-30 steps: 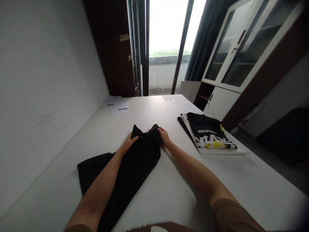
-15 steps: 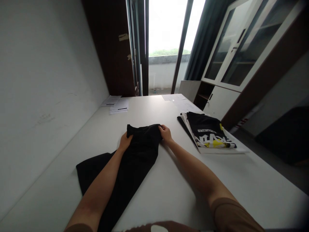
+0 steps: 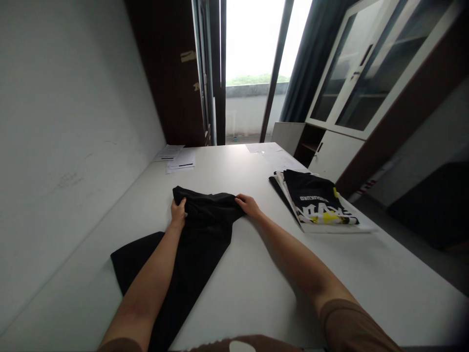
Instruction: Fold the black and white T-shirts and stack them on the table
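Black trousers lie on the white table in front of me, one leg spreading to the left and the other running down toward my body. Their upper edge is lifted a little and creased. My left hand grips the left end of that edge, thumb on top of the cloth. At the right end, my right hand pinches the corner between thumb and fingers. My left forearm crosses over the trousers and hides part of the legs.
On the right of the white table is a stack of folded clothes, the top one black with white and yellow print. Paper sheets lie at the far left, by the wall. More papers are at the far right.
My left hand has moved left with its end of the upper edge, stretching the edge wider. My right hand has shifted slightly left and down, still gripping its corner.
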The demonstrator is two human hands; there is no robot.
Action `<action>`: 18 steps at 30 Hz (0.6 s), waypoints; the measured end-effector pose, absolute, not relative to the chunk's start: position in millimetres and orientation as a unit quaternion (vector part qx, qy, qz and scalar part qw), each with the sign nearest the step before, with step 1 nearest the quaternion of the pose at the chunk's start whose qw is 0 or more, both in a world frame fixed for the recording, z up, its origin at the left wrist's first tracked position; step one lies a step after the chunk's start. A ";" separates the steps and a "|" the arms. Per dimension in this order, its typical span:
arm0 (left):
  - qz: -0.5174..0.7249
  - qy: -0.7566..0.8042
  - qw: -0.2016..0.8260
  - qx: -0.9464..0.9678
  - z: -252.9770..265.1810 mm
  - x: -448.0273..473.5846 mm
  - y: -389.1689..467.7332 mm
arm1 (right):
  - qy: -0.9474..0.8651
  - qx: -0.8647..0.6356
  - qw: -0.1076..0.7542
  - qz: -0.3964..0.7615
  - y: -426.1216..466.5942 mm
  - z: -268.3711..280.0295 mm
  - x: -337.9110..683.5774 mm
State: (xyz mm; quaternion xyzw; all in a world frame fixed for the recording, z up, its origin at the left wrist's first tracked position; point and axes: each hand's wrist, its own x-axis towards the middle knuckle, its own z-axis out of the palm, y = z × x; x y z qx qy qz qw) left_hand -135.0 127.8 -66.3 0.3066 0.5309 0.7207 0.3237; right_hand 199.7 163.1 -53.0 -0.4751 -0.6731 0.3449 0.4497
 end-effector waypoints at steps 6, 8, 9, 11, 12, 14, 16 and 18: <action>0.674 0.516 0.370 0.377 -63.0 -131.9 123.4 | -0.724 -0.385 0.427 0.381 162.6 -56.7 192.7; 0.636 0.529 0.365 0.427 -58.8 -126.6 118.5 | -0.759 -0.382 0.419 0.319 161.6 -59.8 190.2; 0.614 0.537 0.360 0.453 -56.4 -123.3 115.6 | -0.772 -0.389 0.412 0.287 161.0 -61.4 189.3; 0.568 0.548 0.355 0.501 -51.5 -116.2 109.4 | -0.792 -0.407 0.387 0.239 159.7 -64.2 187.9; 0.546 0.550 0.355 0.522 -49.2 -112.7 106.6 | -0.802 -0.410 0.372 0.223 158.9 -65.1 187.4; 0.511 0.550 0.354 0.557 -45.3 -106.9 102.3 | -0.818 -0.407 0.352 0.206 156.6 -65.3 186.7; 0.493 0.554 0.342 0.577 -42.7 -103.2 100.1 | -0.827 -0.394 0.344 0.206 153.6 -63.1 186.3; 0.489 0.561 0.330 0.581 -41.3 -101.8 99.6 | -0.834 -0.375 0.341 0.219 150.4 -59.1 186.3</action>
